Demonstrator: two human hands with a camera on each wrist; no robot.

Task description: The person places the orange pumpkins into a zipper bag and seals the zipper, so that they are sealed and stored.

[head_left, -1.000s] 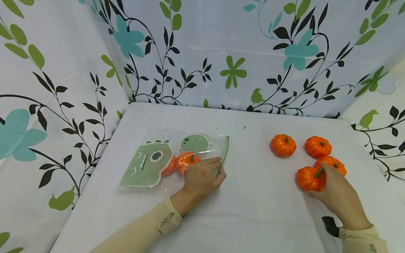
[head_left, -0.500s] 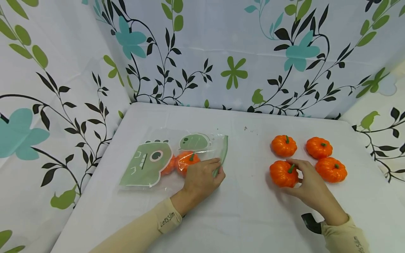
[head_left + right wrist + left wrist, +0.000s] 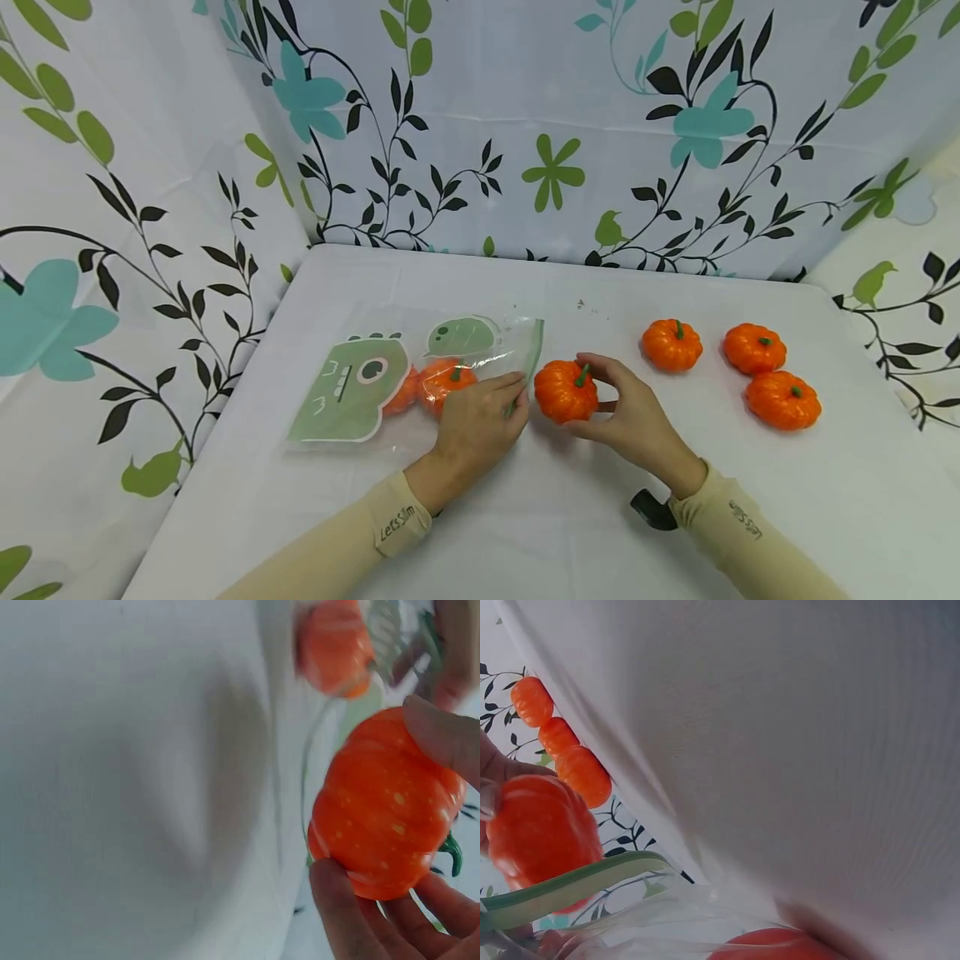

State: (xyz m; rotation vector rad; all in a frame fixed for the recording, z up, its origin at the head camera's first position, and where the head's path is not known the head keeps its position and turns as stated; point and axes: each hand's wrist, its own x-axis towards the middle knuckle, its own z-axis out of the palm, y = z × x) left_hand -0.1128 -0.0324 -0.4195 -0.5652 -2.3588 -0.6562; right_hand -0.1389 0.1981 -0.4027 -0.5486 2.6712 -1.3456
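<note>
My left hand point(image 3: 476, 429) pinches the open end of a clear zip bag point(image 3: 337, 417) printed with a green dinosaur, by its green zip strip point(image 3: 577, 889). Inside the bag lie orange toy pumpkins, one point(image 3: 438, 385) plainly visible and another point(image 3: 401, 396) partly behind the print. With fingers and thumb, my right hand point(image 3: 641, 425) grips an orange toy pumpkin point(image 3: 561, 393) with a green stem, right beside the bag's mouth. The right wrist view shows this held pumpkin point(image 3: 386, 810) lifted off the cloth, thumb and fingers on opposite sides.
Three more toy pumpkins sit on the white table point(image 3: 592, 533) at the right: one farther left point(image 3: 672, 345), one at the back point(image 3: 754, 348) and one in front of it point(image 3: 783, 400). A floral-patterned curtain point(image 3: 480, 92) stands behind and beside the table.
My right hand has carried the pumpkin leftward from the group at the right to the bag's mouth. My left hand has kept its grip on the bag, almost still.
</note>
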